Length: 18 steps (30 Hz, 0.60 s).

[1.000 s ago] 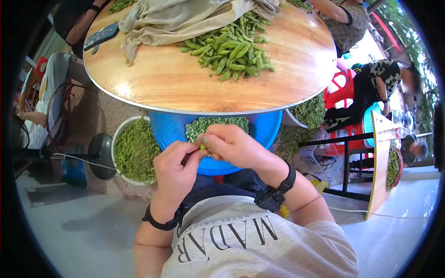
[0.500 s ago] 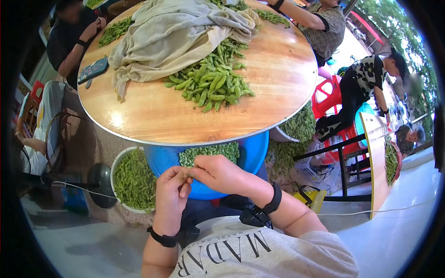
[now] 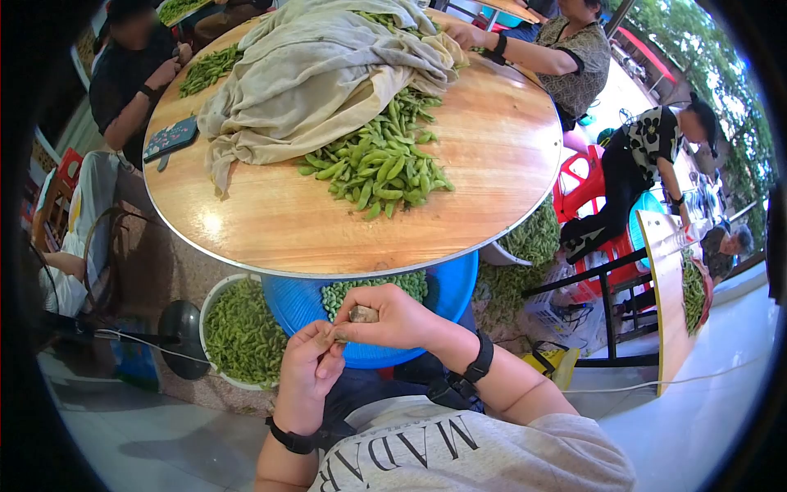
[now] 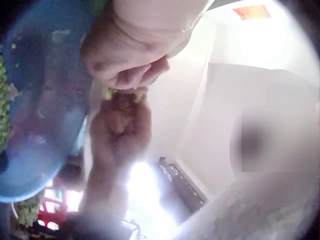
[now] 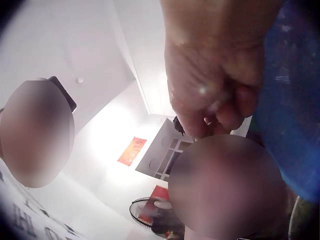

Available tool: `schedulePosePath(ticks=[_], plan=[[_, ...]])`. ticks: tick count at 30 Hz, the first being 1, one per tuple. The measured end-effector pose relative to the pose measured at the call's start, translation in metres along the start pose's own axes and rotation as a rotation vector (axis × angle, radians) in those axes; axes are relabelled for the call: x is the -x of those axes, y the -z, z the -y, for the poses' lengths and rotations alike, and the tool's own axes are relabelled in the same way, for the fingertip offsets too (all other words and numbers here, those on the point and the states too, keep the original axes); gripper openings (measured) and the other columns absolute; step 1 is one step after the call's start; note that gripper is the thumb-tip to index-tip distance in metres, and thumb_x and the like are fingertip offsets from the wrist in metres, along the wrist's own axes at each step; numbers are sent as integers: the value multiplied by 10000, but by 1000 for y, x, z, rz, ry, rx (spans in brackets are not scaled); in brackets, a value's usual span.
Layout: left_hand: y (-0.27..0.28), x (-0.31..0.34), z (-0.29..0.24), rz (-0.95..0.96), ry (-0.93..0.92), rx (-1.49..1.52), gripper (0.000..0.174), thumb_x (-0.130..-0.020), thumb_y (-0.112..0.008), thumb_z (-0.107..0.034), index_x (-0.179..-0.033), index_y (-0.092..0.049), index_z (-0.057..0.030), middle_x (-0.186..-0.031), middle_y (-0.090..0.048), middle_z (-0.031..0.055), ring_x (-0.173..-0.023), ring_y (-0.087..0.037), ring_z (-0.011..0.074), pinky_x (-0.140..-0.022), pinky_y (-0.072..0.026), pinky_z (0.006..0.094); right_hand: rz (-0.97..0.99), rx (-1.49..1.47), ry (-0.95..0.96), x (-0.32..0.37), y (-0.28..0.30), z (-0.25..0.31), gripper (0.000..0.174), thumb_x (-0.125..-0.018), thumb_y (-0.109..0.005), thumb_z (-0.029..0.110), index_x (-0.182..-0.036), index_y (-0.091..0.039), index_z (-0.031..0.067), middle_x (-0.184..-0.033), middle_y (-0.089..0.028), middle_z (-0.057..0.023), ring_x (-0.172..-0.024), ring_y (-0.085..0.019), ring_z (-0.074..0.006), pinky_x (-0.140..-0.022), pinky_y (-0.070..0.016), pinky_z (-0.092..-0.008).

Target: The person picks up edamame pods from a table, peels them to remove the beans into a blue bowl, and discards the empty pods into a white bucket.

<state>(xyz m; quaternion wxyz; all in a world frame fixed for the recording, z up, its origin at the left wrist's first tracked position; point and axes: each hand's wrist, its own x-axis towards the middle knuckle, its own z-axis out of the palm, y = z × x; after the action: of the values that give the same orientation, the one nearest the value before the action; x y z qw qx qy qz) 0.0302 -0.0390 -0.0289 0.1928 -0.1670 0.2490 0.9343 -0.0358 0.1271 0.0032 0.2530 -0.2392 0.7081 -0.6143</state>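
Beyond the left hand point(image 3: 308, 367) and right hand point(image 3: 395, 318): one round table point(image 3: 492, 164), with loose green pods point(image 3: 385, 170). Below the hands: one blue basin point(image 3: 452, 287) of shelled beans point(image 3: 385, 284). Left of them: one white tub point(image 3: 204, 336), pod-filled. Hands: fingers curled, tips meeting, both pinching one yellow-green pod point(image 4: 138, 96), mostly hidden.

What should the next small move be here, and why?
Probably squeeze the small yellow-green piece, likely a bean pod, and let any beans drop into the rounded blue plastic basin. The bare left hand and bare right hand meet fingertip to fingertip around it, overlapping the basin in the head view, and loose pale-green beans already lie there.
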Motion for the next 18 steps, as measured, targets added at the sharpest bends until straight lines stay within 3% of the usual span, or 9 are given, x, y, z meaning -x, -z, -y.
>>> schedulePosePath(ticks=[1, 5, 7, 8, 11, 13, 15, 17, 18], plan=[[0, 2, -2, -1, 17, -2, 64, -802, -582, -71, -786, -564, -11, -620, -546, 79, -393, -395, 64, -347, -287, 171, -6, 41, 47, -2, 0, -5, 174, -725, -666, 128, -840, -595, 19, -698, -576, -52, -643, -533, -116, -585, -430, -267], [18, 11, -20, -421, -426, -699, 58, -801, -558, -55, -771, -574, -7, -600, -535, 26, -388, -371, 38, -351, -272, 172, -6, 359, 276, -13, 5, -9, 143, -736, -633, 118, -851, -603, 38, -756, -561, -84, -674, -550, -195, -608, -449, -310], [49, 20, -37, -669, -543, -977, 30, -777, -592, -35, -792, -590, -8, -625, -541, -2, -450, -419, 35, -404, -320, 177, -49, 519, 334, -19, 14, 2, 128, -732, -619, 111, -841, -606, 46, -777, -548, -101, -700, -551, -243, -612, -453, -339], [90, 19, -44, -767, -671, -1163, 62, -770, -596, -32, -821, -587, 2, -639, -560, 2, -503, -469, 63, -455, -367, 197, -88, 566, 323, -25, 23, 11, 121, -728, -611, 107, -834, -607, 50, -782, -540, -108, -713, -548, -266, -611, -453, -354], [118, 39, -66, -1107, -333, -1505, 218, -741, -640, -72, -923, -577, 32, -685, -590, 107, -580, -533, 116, -538, -429, 253, -377, 923, 356, -56, 60, 34, 109, -714, -582, 104, -806, -599, 48, -758, -512, -128, -702, -545, -298, -599, -444, -390], [168, 46, -72, -1095, -237, -1782, 302, -738, -649, -107, -990, -567, 38, -713, -600, 142, -585, -552, 131, -554, -449, 283, -456, 1193, 203, -82, 83, 41, 61, -719, -537, 88, -722, -548, 28, -773, -514, -150, -728, -569, -332, -618, -458, -431], [172, 44, -75, -1075, -175, -1898, 365, -740, -652, -140, -1043, -556, 39, -744, -610, 163, -585, -566, 139, -551, -463, 298, -387, 1267, 195, -97, 96, 34, 67, -703, -537, 80, -728, -553, 20, -790, -533, -160, -714, -569, -340, -600, -460, -422], [154, 44, -80, -1072, -149, -1844, 407, -746, -650, -170, -1081, -546, 37, -776, -621, 169, -579, -575, 139, -530, -471, 297, -408, 1201, 281, -106, 106, 28, 90, -686, -545, 78, -745, -562, 13, -769, -549, -156, -681, -572, -321, -574, -457, -400], [128, 43, -81, -1034, -241, -1682, 376, -754, -642, -158, -1063, -555, 37, -774, -623, 155, -561, -564, 130, -508, -462, 279, -463, 1090, 368, -108, 112, 27, 110, -677, -553, 81, -759, -568, 9, -740, -554, -148, -655, -575, -298, -557, -454, -383]])
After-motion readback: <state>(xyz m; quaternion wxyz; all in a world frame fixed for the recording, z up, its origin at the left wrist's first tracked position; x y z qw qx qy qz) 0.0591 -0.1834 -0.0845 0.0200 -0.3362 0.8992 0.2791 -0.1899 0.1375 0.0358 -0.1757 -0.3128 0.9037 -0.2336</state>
